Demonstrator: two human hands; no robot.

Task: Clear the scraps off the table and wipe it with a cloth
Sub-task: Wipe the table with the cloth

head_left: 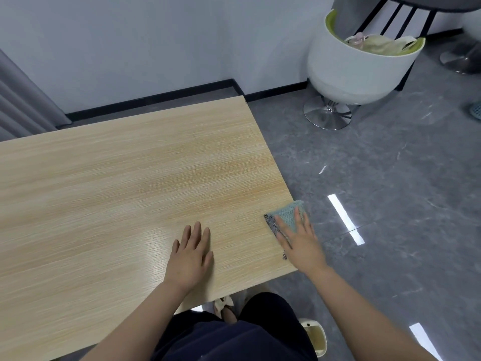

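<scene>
1. Pressing flat on the cloth (289, 214) with straight, spread fingers: right hand (299, 243), at the right edge of the table (130, 178), near its front corner.
2. Lying partly over that edge: teal cloth with a dark checked border, its far corner hanging past the wood above the grey floor (390, 178).
3. Resting palm down on bare wood just left of the cloth: left hand (191, 256), fingers straight and slightly apart, holding nothing.
4. Apart from each other, both hands, with a strip of tabletop between them.
5. Showing light wood grain with a pale glare patch near the left hand.
6. Standing well beyond the far right corner on the floor: white tub chair (359, 74) with a green inner rim and chrome pedestal, holding a crumpled pale fabric (382, 45).
7. Sitting on the floor by the person's right leg, at the bottom of the view: small cream bin (316, 337), partly hidden.
8. Running along the base of the wall (130, 48) behind the table: black skirting.
9. Hanging at the far left: grey curtain (18, 100).
</scene>
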